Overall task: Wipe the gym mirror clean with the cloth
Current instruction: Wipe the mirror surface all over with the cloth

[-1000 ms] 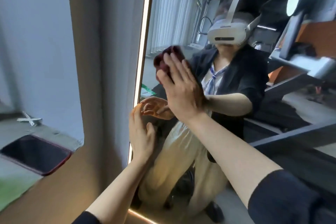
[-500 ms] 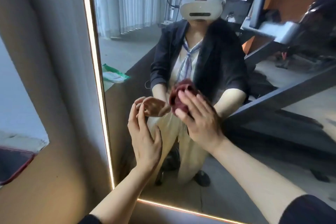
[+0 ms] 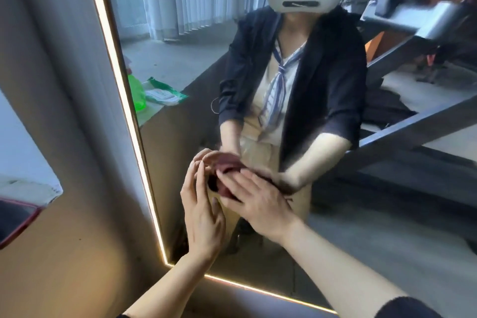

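The tall mirror (image 3: 180, 59) has a glowing strip along its left and bottom edges. A dark red cloth (image 3: 224, 188) lies bunched against the glass low down, near the bottom left corner. My right hand (image 3: 260, 204) presses it flat to the mirror with straight fingers. My left hand (image 3: 201, 217) stands upright just left of the cloth, its fingertips on the glass. Both hands are doubled by their reflections.
The mirror shows a person with a white headset, a green bottle (image 3: 136, 93) and a wipes pack (image 3: 165, 94) on the floor, and grey gym machine bars (image 3: 413, 137) at right. A beige wall panel (image 3: 64, 240) flanks the mirror; a dark red-edged mat (image 3: 15, 217) lies far left.
My right hand has slid the cloth down the glass from chest height to beside my left hand. My view has dropped towards the mirror's bottom corner.
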